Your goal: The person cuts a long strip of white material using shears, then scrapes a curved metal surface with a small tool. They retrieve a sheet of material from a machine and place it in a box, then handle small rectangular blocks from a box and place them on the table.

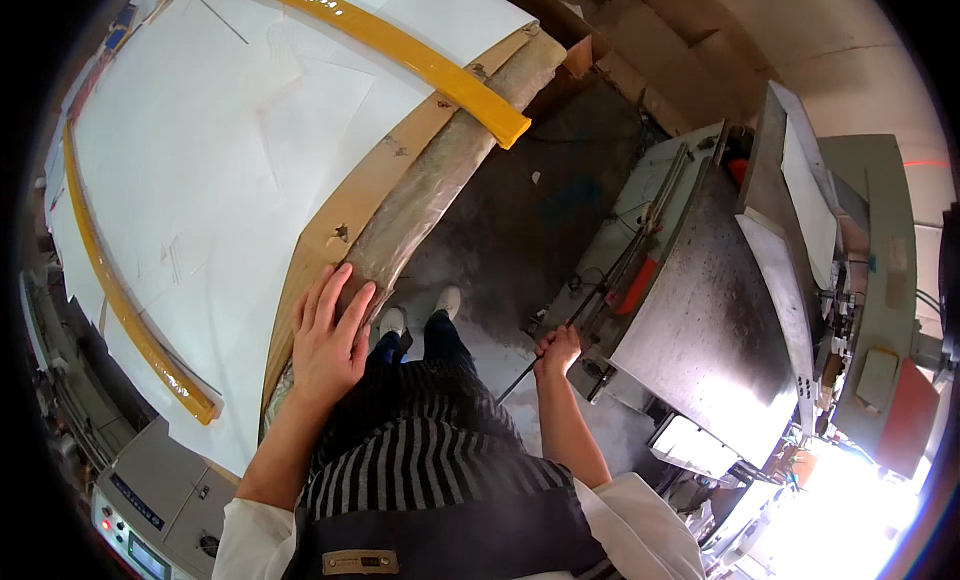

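My left hand (333,345) lies with its fingers spread on the edge of a large stack topped with white sheets (190,190). Under the fingers are a brown cardboard strip (345,215) with torn spots and a side wrapped in clear plastic film (425,195). Fingers curled, my right hand (558,351) grips a thin dark rod (516,383). The rod slants from beside my apron up toward the machine on the right. Two glossy yellow strips (390,52) lie across the white sheets, one at the far side, the other at the left.
At the right stands a machine with a grey metal table (715,320) and an upright metal plate (775,250). Cardboard boxes (670,40) are at the back. A grey cabinet with a control panel (130,535) is at lower left. Dark floor (510,210) separates stack and machine.
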### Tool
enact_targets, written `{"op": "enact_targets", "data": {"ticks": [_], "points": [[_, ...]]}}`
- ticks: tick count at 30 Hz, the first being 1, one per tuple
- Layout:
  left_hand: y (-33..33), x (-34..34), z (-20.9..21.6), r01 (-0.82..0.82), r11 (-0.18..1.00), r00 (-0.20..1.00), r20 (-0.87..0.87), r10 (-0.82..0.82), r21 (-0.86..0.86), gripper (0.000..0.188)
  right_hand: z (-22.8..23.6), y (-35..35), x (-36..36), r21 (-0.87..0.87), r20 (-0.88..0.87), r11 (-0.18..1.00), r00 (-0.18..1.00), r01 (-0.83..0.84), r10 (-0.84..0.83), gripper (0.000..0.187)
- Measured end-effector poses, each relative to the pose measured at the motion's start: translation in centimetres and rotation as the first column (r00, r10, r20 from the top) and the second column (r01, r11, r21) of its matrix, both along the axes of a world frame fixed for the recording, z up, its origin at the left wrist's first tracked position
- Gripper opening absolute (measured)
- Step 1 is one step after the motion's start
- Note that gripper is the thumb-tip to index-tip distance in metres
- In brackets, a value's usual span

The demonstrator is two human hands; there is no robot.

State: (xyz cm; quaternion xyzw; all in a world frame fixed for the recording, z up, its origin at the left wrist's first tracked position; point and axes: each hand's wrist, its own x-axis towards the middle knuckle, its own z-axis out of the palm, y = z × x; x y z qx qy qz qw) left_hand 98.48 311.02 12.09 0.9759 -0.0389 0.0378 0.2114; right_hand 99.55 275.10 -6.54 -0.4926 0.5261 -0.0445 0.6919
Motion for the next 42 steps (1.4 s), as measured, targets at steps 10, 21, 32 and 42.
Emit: {"op": "enact_targets", "data": {"ticks": [10, 21, 32, 42], "points": [[-0.3, 0.6, -0.3, -0.028, 1.0, 0.999, -0.038, 0.028, -0.001, 0.056, -7.1, -3.3, 2.9, -0.083, -0.107, 0.992, 0.989, 0.096, -0.104, 0.009], [-0.5, 0.5, -0.6, -0.062, 0.997, 0.996, -0.059, 0.065, 0.045, 0.058, -6.3, -6.1, 12.8, 0.022, -0.14, 0.999, 0.989, 0.041, -0.038, 0.024], [-0.5, 0.7, -0.8, -0.052, 0.996, 0.998, -0.038, 0.055, 0.073, 0.053, -6.0, -6.6, 15.9, 0.018, 0.077, 0.987, 0.984, 0.159, -0.16, 0.01], [-0.6, 0.5, -0.8, -0.05, 0.993, 0.996, -0.064, 0.057, 0.109, 0.048, -7.3, -9.6, 19.2, 0.146, 0.145, 0.982, 0.979, 0.124, -0.145, 0.006]]}}
